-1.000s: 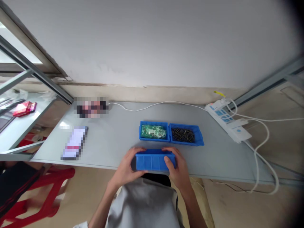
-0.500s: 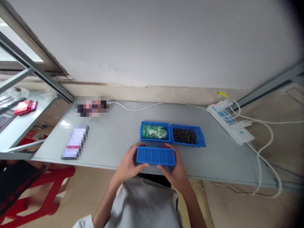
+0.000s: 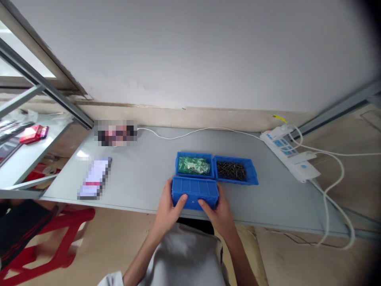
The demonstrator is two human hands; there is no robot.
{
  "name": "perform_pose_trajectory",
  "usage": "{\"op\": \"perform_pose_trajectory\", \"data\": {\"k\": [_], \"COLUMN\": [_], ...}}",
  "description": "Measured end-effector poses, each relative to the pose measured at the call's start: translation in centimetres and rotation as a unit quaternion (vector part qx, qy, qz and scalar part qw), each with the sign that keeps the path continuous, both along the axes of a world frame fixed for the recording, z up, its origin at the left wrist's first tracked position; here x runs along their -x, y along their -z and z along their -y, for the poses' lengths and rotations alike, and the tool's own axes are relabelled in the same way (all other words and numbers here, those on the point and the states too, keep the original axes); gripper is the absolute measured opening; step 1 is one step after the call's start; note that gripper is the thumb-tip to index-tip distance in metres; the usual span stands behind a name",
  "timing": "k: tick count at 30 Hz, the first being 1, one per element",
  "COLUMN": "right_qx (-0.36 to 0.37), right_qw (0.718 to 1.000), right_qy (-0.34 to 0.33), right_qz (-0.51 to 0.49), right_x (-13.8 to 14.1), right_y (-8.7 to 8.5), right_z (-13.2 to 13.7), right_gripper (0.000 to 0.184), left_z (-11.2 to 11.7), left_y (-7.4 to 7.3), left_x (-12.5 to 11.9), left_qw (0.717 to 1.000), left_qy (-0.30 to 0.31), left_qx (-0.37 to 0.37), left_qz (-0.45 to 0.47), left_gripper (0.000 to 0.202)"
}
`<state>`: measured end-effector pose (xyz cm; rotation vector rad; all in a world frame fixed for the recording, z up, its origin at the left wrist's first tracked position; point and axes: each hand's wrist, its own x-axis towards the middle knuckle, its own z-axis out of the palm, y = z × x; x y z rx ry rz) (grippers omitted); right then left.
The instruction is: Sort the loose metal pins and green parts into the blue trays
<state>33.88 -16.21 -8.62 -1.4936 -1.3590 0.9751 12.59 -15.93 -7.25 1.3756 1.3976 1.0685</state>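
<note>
In the head view, both hands hold one blue bin at the near edge of the tabletop. The left hand is clamped on the left end of the bin, with the fingers on its near face. The right hand is clamped on the right end in the same way. The bin is tilted, so that its ribbed wall looks up and a smooth face looks to the camera; its inside cannot be seen. Its far edge is just beside the green-parts bin, and I cannot tell if they touch. On the right of that one, touching it, stands the screw bin with dark screws. A power strip lies at the far right, and a white cable runs along the far edge. A blurred flat thing lies at the left, well apart from the hands. A red stool stands on the floor at the near left.
</note>
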Motion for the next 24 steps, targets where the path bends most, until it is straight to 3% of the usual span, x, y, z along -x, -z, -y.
{"op": "perform_pose_trajectory", "data": {"k": [7,16,24], "right_qx": [-0.016,-0.007,-0.008], "right_qw": [0.997,0.981,0.977], "right_qy": [0.05,0.118,0.159], "right_qz": [-0.056,-0.154,-0.143], "right_x": [1.0,3.1,3.2], "right_y": [0.3,-0.4,0.7], "right_z": [0.6,0.4,0.3], "right_gripper": [0.075,0.067,0.069], "left_z": [0.1,0.4,0.5], "left_y": [-0.1,-0.8,-0.7], "left_x": [-0.8,-1.7,-1.7], "left_qw": [0.999,0.994,0.995], "left_qy": [-0.043,-0.084,-0.071], "left_qx": [0.003,0.025,-0.018], "left_qz": [0.02,0.058,0.07], "left_gripper": [0.068,0.066,0.06]}}
